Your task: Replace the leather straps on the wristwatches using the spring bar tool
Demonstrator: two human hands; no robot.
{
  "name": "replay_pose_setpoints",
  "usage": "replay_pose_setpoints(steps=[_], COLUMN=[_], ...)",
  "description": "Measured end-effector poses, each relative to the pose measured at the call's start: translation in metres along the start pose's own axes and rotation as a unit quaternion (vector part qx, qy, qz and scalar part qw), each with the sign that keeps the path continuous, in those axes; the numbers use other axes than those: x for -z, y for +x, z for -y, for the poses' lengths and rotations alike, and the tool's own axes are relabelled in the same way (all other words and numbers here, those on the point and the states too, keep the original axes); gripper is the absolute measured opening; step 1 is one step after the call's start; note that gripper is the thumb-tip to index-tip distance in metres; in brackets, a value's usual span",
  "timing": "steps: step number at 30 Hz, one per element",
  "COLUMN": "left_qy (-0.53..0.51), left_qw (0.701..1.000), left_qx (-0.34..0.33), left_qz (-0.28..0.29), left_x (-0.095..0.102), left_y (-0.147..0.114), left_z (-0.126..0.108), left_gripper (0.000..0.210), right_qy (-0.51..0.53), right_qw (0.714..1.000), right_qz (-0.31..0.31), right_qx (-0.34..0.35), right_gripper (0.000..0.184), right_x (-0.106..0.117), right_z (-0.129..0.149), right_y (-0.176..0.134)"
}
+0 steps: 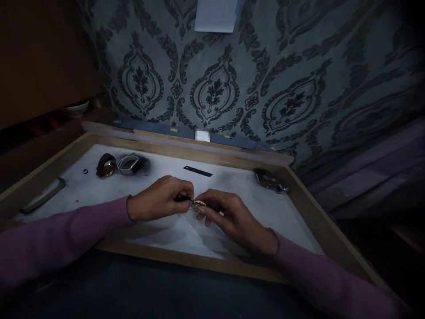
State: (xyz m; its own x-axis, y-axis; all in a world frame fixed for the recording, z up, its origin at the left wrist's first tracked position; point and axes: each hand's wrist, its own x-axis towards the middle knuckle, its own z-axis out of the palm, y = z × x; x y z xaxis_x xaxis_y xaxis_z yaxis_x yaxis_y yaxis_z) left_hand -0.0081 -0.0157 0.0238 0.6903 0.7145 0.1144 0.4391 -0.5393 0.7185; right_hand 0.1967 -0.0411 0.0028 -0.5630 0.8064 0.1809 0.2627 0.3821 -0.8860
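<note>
Grip clamped on both sides. Left to right, inside the wooden tray (189, 261): dark-banded watch (102, 164), grey-banded watch (135, 165) just beside it; left hand (162, 198) pinching a slim dark tool (182, 197) — tip at the small gold-toned piece (199, 204), contact unclear; dark flat strip (198, 171) behind; right hand (229, 212) fingers closed on the piece, raised mid-tray.

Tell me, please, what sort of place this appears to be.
Likely a room in a home with a small work area: patterned wall covering, a shallow wooden tray, and watches lying in it.
</note>
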Motion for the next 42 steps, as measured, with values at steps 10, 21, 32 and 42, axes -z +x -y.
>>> replay_pose_setpoints(steps=[10,21,32,42], left_qy=[-0.067,-0.194,-0.026,0.066], left_qw=[0.998,0.98,0.998,0.995], left_qx=[0.011,0.033,-0.004,-0.032], left_qz=[-0.016,-0.015,-0.062,-0.074], left_x=[0.004,0.0042,0.0027,0.0003], left_y=[0.0014,-0.0003,-0.0026,-0.0056], left_z=[0.0018,-0.0012,-0.0027,-0.0032], left_gripper=[0.007,0.006,0.006,0.005], right_qy=[0.079,0.206,0.204,0.081], right_qw=[0.995,0.975,0.975,0.995], right_qz=[-0.003,0.006,0.007,-0.051], right_qx=[-0.054,-0.087,-0.091,-0.03], right_gripper=[0.021,0.024,0.022,0.019], right_x=[0.0009,0.0048,0.003,-0.0039], right_z=[0.0054,0.0012,0.0025,0.006], right_y=[0.0,0.0041,0.0042,-0.0015])
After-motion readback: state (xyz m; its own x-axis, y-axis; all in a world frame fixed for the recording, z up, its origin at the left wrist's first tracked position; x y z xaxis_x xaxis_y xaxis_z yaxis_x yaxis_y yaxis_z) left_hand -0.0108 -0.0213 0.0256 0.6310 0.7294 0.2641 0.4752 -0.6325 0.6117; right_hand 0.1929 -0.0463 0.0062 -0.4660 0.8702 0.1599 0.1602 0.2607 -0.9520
